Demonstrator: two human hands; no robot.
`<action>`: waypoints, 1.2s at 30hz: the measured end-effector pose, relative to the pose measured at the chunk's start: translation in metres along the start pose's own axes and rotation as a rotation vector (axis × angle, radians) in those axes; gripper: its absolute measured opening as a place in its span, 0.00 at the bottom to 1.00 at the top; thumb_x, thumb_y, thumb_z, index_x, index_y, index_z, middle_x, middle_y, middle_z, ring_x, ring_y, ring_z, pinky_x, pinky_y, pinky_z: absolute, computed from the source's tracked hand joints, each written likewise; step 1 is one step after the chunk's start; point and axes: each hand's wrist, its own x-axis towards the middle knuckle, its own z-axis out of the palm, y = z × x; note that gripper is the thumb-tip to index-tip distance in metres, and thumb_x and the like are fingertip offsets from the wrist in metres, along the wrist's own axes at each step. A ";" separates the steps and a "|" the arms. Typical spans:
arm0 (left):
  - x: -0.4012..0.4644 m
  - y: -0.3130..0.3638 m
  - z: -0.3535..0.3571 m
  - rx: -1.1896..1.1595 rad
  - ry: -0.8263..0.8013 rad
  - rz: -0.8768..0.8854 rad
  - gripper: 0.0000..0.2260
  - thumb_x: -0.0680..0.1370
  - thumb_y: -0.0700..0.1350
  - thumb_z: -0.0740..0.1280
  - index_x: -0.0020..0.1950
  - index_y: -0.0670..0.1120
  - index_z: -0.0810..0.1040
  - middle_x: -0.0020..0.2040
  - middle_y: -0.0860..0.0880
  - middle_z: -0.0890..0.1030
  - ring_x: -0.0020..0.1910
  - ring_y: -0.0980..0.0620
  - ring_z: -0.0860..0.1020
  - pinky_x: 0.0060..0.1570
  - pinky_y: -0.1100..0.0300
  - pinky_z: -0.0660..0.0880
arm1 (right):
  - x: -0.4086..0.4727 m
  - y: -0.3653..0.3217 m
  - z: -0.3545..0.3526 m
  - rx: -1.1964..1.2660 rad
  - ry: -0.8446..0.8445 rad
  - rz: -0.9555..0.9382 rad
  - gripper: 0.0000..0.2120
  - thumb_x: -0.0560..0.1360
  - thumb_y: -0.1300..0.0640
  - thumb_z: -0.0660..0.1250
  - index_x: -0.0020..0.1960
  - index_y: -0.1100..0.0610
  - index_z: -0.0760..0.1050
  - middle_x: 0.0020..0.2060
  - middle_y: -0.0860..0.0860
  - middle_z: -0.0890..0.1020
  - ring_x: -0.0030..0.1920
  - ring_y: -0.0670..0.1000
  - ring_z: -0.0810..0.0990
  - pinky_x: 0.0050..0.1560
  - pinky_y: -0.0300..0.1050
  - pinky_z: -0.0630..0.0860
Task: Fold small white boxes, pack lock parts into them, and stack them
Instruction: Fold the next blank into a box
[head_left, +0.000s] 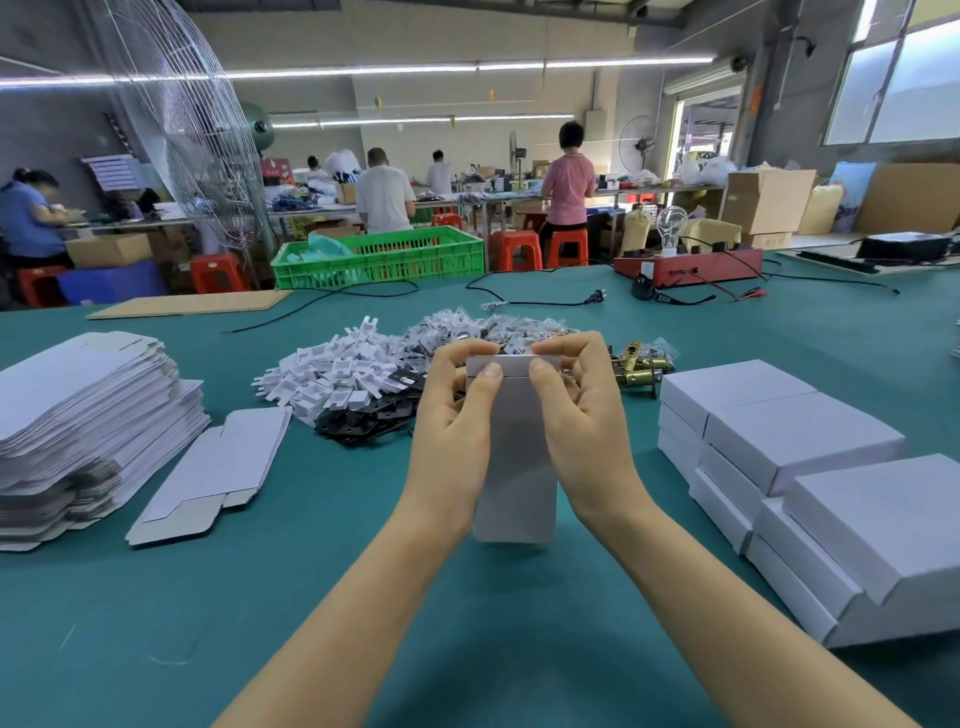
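A small white box (517, 467) stands upright on the green table (311, 571), held between both hands. My left hand (457, 415) grips its left side with the thumb pressed on the top flap. My right hand (576, 410) grips the right side, thumb on the same flap. Behind the box lie a heap of white plastic inserts (332, 369), black flat plates (369, 421), bagged parts (467, 327) and brass latch bolts (639, 364). Closed white boxes (800, 467) are stacked at the right. A tall pile of flat box blanks (88, 415) sits at the left.
One flat blank (213, 473) lies beside the pile. Black cables (519, 299), a red device (691, 265) with a bulb and a cardboard sheet (192, 304) lie at the far side. A green crate (384, 254), a fan and several people at benches are beyond.
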 end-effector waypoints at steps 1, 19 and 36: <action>0.000 -0.001 0.000 -0.002 0.003 -0.004 0.05 0.75 0.52 0.64 0.48 0.61 0.77 0.42 0.52 0.78 0.43 0.52 0.75 0.42 0.55 0.73 | 0.000 0.001 0.000 -0.001 -0.001 0.005 0.09 0.80 0.61 0.62 0.48 0.47 0.71 0.39 0.41 0.75 0.38 0.40 0.72 0.41 0.38 0.71; 0.002 -0.003 0.000 0.020 0.019 -0.024 0.10 0.83 0.47 0.61 0.46 0.61 0.77 0.40 0.54 0.77 0.40 0.56 0.75 0.40 0.61 0.71 | 0.000 -0.001 -0.001 0.011 0.000 0.042 0.03 0.75 0.55 0.61 0.44 0.47 0.71 0.40 0.48 0.77 0.40 0.47 0.74 0.42 0.45 0.71; -0.001 0.005 0.004 -0.048 0.031 -0.053 0.05 0.74 0.54 0.64 0.40 0.58 0.77 0.44 0.48 0.77 0.45 0.50 0.73 0.49 0.49 0.68 | 0.002 0.002 -0.001 0.048 0.009 0.079 0.05 0.80 0.58 0.62 0.45 0.53 0.72 0.33 0.35 0.77 0.35 0.35 0.73 0.37 0.28 0.69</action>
